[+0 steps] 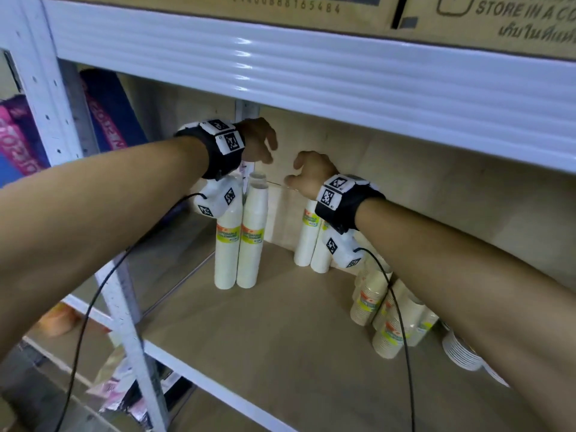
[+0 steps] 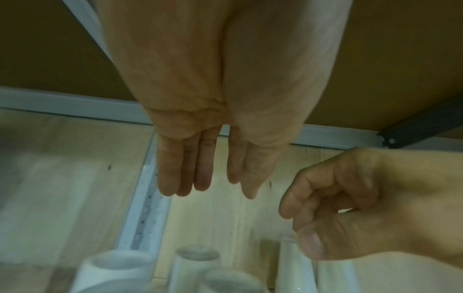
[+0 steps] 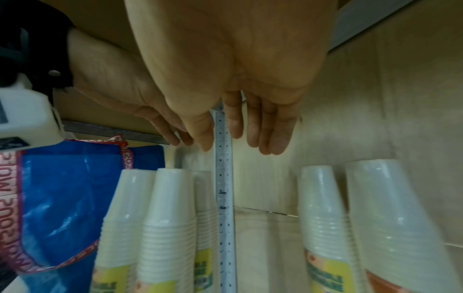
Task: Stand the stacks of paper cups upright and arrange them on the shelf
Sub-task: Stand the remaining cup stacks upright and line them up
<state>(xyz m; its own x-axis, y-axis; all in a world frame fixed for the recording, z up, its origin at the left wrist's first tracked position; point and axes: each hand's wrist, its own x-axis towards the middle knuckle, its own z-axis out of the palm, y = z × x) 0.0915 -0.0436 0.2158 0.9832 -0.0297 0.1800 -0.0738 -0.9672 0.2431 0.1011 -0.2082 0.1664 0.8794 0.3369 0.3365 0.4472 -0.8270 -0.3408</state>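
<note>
Two groups of tall white paper cup stacks stand upright, rims down, at the back of the wooden shelf [image 1: 280,338]. The left group [image 1: 240,238] [image 3: 165,218] is by the corner post, the right group [image 1: 311,238] [image 3: 323,218] by the back wall. My left hand [image 1: 260,145] [image 2: 208,188] hovers above the left group with fingers straight, holding nothing. My right hand [image 1: 311,173] [image 3: 238,138] hangs just above the right group, fingers relaxed and empty; the left wrist view shows this right hand [image 2: 338,208] loosely curled.
Shorter tan cup stacks [image 1: 389,313] cluster at the shelf's right, with a pile of white lids [image 1: 461,350] beside them. A blue woven bag [image 1: 115,110] [image 3: 75,188] fills the bay to the left. The white beam [image 1: 311,82] of the upper shelf hangs low overhead.
</note>
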